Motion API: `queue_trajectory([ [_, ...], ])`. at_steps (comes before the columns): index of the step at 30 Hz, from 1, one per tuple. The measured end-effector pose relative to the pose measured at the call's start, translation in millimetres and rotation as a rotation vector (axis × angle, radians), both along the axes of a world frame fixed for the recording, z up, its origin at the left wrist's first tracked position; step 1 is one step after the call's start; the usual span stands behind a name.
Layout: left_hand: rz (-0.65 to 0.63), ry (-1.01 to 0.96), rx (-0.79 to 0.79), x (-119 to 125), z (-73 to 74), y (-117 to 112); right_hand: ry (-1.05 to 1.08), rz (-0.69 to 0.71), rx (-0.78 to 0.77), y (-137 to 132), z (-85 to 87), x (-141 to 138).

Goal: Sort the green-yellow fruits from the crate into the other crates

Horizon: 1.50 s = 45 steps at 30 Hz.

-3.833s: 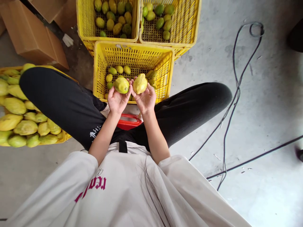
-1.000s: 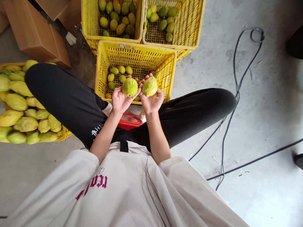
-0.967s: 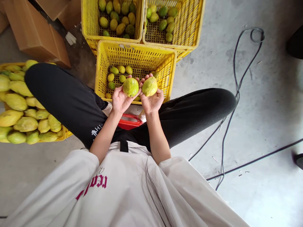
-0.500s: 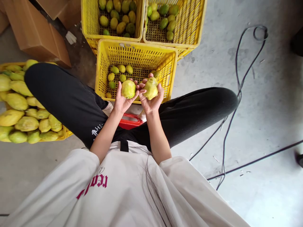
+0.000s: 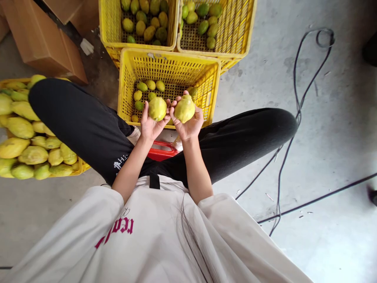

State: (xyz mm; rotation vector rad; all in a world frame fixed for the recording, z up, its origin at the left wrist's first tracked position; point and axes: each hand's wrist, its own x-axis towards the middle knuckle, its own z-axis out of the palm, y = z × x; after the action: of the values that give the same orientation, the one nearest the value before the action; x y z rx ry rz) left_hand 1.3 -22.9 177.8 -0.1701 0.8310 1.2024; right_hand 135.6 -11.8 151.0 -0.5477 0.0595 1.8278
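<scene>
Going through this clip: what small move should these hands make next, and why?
Perhaps lower the fruit in the left hand into the front crate: both hands are occupied, since the right hand holds a second fruit, and both appear held over that crate's near side.

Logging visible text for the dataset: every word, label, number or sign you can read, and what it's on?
"H": white print on the left leg of the black trousers; what follows is too small to read.
Magenta lettering on the white shirt: inverted and partly folded, not surely legible.
Dark script above it: too small.
Held fruits, crates, cardboard boxes: no readable text.
</scene>
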Motion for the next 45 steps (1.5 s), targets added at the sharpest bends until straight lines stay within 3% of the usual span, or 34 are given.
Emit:
queue_trajectory([
  [4,0.018,0.073,-0.030,-3,-3.0,-1,-0.041,0.016,0.047,-2,1.3,-6],
  [9,0.008,0.044,-0.025,-3,-1.7,-1,-0.044,-0.106,0.059,-3,5.8,-9],
  [14,0.015,-0.051,0.018,-1,2.2,-1,-0.179,-0.106,-0.030,-3,9.6,-5],
  [23,0.017,-0.040,-0.014,-7,2.6,2,0.096,-0.080,-0.075,1,10.7,-1],
  [28,0.033,-0.056,-0.004,-9,3.3,2,0.007,-0.033,-0.046,0,14.0,-3],
  [33,-0.043,0.045,-0.069,-6,-2.2,1,-0.087,-0.027,-0.068,-2,4.3,-5],
  [37,-0.068,-0.016,-0.023,-6,-5.6,3,-0.146,-0.041,-0.097,-2,1.3,-5],
  [41,-0.015,-0.080,0.085,-6,-1.9,3,-0.148,-0.072,-0.062,-2,8.7,-5],
  [45,0.009,-0.013,0.068,-4,-0.4,3,-0.126,-0.119,-0.058,-1,17.6,-4],
])
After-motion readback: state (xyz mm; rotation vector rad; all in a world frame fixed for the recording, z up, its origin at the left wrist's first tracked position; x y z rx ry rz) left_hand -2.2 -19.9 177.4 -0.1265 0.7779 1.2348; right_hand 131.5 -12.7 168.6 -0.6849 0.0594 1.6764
